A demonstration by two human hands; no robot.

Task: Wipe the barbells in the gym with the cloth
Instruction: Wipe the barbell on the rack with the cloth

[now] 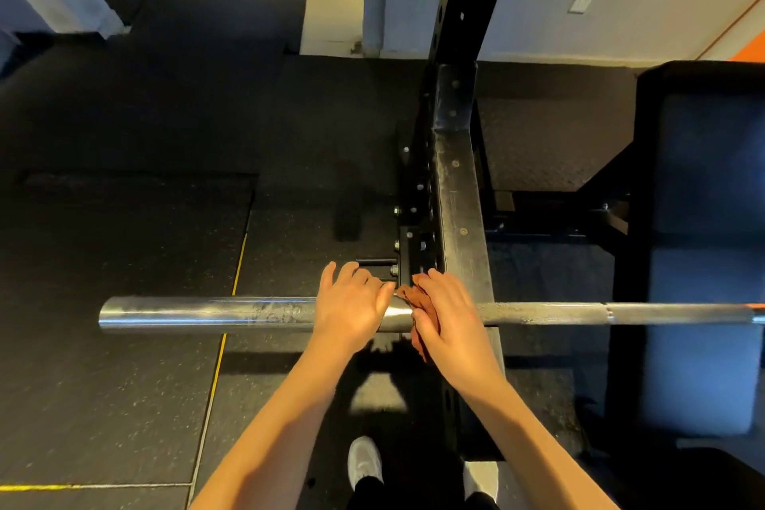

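A steel barbell lies level across the view, resting on the black rack. Its thick sleeve ends at the left and its thinner shaft runs off to the right. My left hand lies over the sleeve near the collar, fingers curled across the top of it. My right hand grips a brown cloth wrapped round the bar right at the collar. A corner of the cloth hangs below the bar. The two hands sit close together, a small gap of bare metal between them.
The black rack upright and its safety arm run away from me just right of my hands. A padded bench stands at the right. Dark rubber floor mats with a yellow line cover the left. My shoes show below.
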